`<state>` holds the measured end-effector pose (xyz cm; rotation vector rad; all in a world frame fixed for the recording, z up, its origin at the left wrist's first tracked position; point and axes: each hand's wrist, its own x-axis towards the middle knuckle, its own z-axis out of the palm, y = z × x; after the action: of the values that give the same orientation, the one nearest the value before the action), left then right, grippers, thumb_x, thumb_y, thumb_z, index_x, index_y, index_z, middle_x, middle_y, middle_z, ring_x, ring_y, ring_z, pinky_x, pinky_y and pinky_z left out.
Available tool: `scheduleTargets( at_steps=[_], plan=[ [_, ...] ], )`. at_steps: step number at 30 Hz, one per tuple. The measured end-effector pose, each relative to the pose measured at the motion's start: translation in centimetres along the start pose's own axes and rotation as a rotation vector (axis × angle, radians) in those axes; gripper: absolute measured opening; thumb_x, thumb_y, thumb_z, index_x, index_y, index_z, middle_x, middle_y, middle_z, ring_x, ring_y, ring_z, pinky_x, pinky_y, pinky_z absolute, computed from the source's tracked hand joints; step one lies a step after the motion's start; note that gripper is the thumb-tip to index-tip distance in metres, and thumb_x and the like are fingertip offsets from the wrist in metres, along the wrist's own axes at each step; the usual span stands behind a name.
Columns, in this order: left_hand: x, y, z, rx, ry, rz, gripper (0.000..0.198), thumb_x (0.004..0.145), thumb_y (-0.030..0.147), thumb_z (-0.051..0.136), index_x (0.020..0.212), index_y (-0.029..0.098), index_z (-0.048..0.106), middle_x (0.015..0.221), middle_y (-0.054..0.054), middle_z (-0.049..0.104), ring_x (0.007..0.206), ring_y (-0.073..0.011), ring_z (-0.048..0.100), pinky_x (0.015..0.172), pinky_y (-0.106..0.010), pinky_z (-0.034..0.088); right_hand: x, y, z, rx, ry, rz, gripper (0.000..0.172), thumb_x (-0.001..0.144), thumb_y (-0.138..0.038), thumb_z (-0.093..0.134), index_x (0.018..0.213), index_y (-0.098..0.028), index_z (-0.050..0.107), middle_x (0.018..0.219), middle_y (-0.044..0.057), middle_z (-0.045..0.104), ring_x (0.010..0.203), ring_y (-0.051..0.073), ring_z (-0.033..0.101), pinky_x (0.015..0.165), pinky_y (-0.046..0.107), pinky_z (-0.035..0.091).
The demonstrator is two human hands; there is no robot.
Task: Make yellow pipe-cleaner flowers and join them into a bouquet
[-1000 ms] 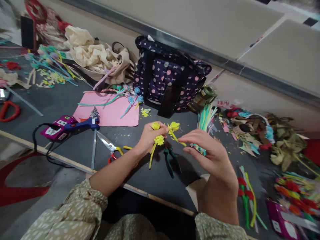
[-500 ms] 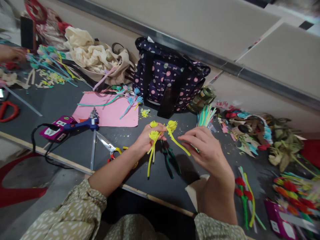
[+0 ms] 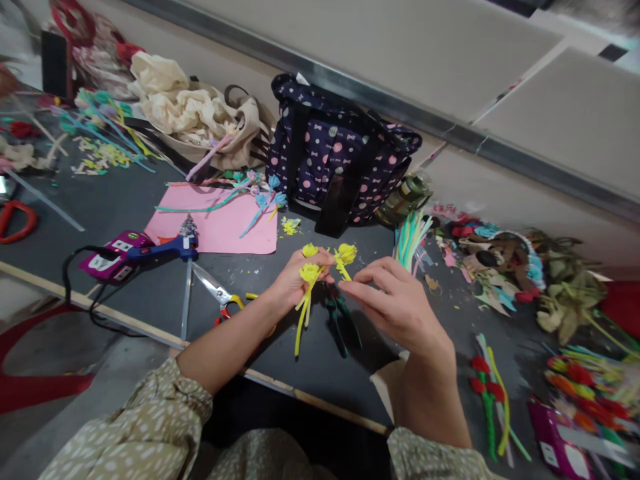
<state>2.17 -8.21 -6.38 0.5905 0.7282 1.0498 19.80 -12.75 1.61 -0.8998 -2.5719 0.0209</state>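
Observation:
Yellow fuzzy-stemmed flowers [image 3: 309, 272] are pinched in my left hand [image 3: 295, 277], their stems hanging below the fingers. Another yellow flower [image 3: 346, 254] stands out to the right of that hand's fingertips. My right hand [image 3: 395, 297] is closed at this flower's stem, its fingertips against the stem's lower part. Under and between the hands lie dark green-handled pliers [image 3: 343, 320] on the dark table. Left of my left forearm, scissors [image 3: 220, 293] with red and yellow handles lie partly hidden.
A blue glue gun [image 3: 163, 250] lies by a pink sheet [image 3: 215, 227]. Behind stand a dotted bag [image 3: 330, 150] and a jar [image 3: 405, 199]. Pipe cleaners [image 3: 413, 240] are bundled at right, with red flowers [image 3: 483, 380] nearer. A co-worker's hand [image 3: 7, 81] shows far left.
My right hand has moved left and closed on the yellow flower's stem, which was free before. My left hand has barely moved. The co-worker's hand has drawn back leftward.

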Motion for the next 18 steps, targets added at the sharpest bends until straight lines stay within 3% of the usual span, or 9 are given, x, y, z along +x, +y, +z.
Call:
scheduleTargets(
  at_steps=[4, 9, 15, 18],
  plan=[
    [-0.1, 0.2, 0.1, -0.021, -0.008, -0.050, 0.016, 0.060, 0.020, 0.073, 0.059, 0.014, 0.058, 0.047, 0.005, 0.046, 0.045, -0.0060, 0.043, 0.053, -0.023, 0.051, -0.3, 0.1, -0.2, 0.064, 0.048, 0.022, 0.026, 0.088, -0.013, 0.059, 0.109, -0.025, 0.067, 0.089, 0.006, 0.068, 0.085, 0.022, 0.055, 0.074, 0.036, 0.048],
    [0.0, 0.2, 0.0, -0.029, -0.023, -0.075, 0.014, 0.061, 0.019, 0.072, 0.059, 0.014, 0.059, 0.046, 0.004, 0.047, 0.044, -0.0057, 0.043, 0.054, -0.024, 0.051, -1.3, 1.1, -1.0, 0.098, 0.176, 0.164, 0.027, 0.089, -0.013, 0.057, 0.109, -0.028, 0.066, 0.089, 0.006, 0.067, 0.084, 0.022, 0.057, 0.075, 0.038, 0.048],
    [0.2, 0.1, -0.2, -0.079, -0.058, -0.165, 0.017, 0.060, 0.020, 0.074, 0.057, 0.015, 0.057, 0.047, 0.004, 0.048, 0.041, -0.0043, 0.043, 0.051, -0.021, 0.050, -0.3, 0.8, -0.2, -0.062, 0.031, 0.069, 0.026, 0.090, -0.015, 0.057, 0.112, -0.025, 0.066, 0.091, 0.008, 0.068, 0.088, 0.023, 0.054, 0.076, 0.037, 0.048],
    [0.1, 0.1, -0.1, -0.081, -0.065, -0.177, 0.018, 0.060, 0.020, 0.074, 0.057, 0.014, 0.058, 0.048, 0.004, 0.049, 0.042, -0.0043, 0.044, 0.049, -0.019, 0.048, 0.1, 0.3, 0.5, -0.053, 0.034, 0.011, 0.026, 0.090, -0.015, 0.056, 0.112, -0.026, 0.067, 0.091, 0.007, 0.069, 0.086, 0.022, 0.055, 0.075, 0.036, 0.048]
  ],
)
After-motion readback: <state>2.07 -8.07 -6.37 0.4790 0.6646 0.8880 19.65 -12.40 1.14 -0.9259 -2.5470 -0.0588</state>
